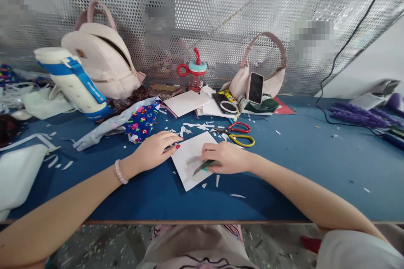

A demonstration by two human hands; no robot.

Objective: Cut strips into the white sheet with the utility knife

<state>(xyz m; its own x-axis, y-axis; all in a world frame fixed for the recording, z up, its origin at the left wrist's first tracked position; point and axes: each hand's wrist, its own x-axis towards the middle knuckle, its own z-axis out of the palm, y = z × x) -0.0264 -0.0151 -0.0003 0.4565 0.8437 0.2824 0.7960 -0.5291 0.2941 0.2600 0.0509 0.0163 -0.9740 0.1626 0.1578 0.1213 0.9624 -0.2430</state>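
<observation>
A white sheet [186, 168] lies on the worktop [315, 147], the right hand [227, 157] gripping a bladed tool [202, 167] over it and the left hand [158, 147] loosely spread, empty, at its upper-left edge, so trimming seems in hand, the next move likely calling for a firm steadying press.

Worn on my head, one camera is facing forward and down, viewing my hands [158, 149] close by, the blue table [299, 147] and the perforated metal wall [221, 12] beyond.
</observation>
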